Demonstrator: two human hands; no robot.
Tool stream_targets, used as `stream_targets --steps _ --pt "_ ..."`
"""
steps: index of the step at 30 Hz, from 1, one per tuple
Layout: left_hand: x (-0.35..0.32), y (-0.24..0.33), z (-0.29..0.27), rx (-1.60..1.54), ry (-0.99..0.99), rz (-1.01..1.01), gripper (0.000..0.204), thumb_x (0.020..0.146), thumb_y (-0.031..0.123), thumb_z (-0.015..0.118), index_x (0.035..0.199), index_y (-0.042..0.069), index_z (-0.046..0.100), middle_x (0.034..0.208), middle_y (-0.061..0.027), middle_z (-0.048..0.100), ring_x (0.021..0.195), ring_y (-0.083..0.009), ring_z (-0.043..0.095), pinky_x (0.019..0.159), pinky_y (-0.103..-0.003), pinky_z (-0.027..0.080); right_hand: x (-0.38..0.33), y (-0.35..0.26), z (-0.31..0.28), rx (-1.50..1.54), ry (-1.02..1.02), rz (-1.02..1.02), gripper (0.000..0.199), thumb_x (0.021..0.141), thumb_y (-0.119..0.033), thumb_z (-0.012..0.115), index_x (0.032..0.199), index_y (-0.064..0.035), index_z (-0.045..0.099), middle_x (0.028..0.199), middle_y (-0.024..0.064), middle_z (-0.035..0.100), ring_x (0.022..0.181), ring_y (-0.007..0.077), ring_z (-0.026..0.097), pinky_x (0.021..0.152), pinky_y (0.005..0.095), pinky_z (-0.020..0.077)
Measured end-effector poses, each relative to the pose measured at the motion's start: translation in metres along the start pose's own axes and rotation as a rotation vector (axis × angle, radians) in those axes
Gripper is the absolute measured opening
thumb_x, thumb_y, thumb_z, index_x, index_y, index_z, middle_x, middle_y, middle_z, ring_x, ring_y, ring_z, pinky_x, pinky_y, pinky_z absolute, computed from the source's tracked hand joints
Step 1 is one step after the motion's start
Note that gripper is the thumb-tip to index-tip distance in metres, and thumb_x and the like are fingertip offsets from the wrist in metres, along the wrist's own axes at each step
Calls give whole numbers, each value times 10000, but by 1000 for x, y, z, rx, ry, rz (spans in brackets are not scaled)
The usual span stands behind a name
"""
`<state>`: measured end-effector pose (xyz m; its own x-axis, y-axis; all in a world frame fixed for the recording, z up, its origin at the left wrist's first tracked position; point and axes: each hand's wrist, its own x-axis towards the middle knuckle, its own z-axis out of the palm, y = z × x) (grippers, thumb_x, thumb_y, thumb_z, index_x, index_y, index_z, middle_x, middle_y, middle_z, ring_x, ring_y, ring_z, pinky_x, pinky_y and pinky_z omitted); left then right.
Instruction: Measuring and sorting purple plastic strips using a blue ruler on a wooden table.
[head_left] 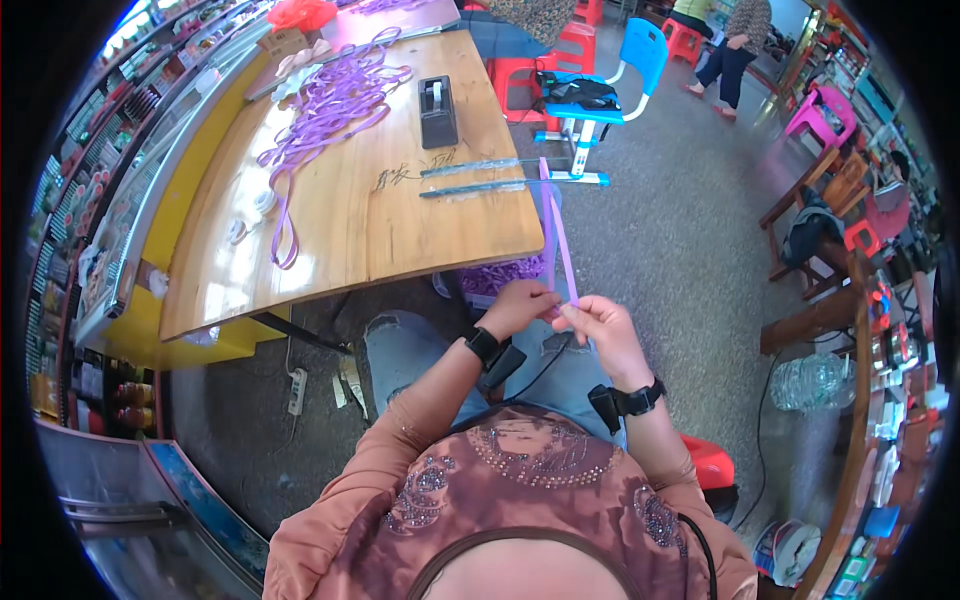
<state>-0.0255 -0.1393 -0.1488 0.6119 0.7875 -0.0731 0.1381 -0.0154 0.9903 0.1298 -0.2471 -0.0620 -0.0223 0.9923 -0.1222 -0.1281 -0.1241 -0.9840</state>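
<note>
Ahead and to the left of the hands stands a wooden table [400, 215]. On its far side, well beyond the hands, lies a heap of purple ribbons [335, 98], and nearer in a black tape dispenser [437, 110]. Two long rulers [480, 177] lie at the table's near edge, just ahead of the hands. Below that edge, a bag of purple ribbon [505, 273] sits just beyond the knuckles.

The left hand [518, 305] and right hand [605, 335] meet over the lap, fingers closed narrowly on the lower end of one purple strip [558, 235], which rises from them toward the table edge. The strip is thin and held only at its end; it could likely slip from the pinch or twist if either hand loosens, and its upper end may catch on the table corner or rulers.
</note>
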Motion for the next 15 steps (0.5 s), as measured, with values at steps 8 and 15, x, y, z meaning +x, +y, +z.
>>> stream_targets --steps 8,15 --pt "-23 6 10 -42 -157 -17 242 901 194 619 839 -33 677 735 -94 695 656 -152 670 609 -271 532 9 10 -9 1 73 -96 170 901 -202 658 917 -41 708 802 -26 663 616 22 438 572 188 356" --pt "-25 1 5 -105 -264 -130 205 891 174 621 825 -14 670 757 -92 700 669 -150 674 613 -264 533 25 21 -3 -26 93 -53 162 875 -199 687 883 -38 704 755 -37 644 593 15 427 539 187 325"
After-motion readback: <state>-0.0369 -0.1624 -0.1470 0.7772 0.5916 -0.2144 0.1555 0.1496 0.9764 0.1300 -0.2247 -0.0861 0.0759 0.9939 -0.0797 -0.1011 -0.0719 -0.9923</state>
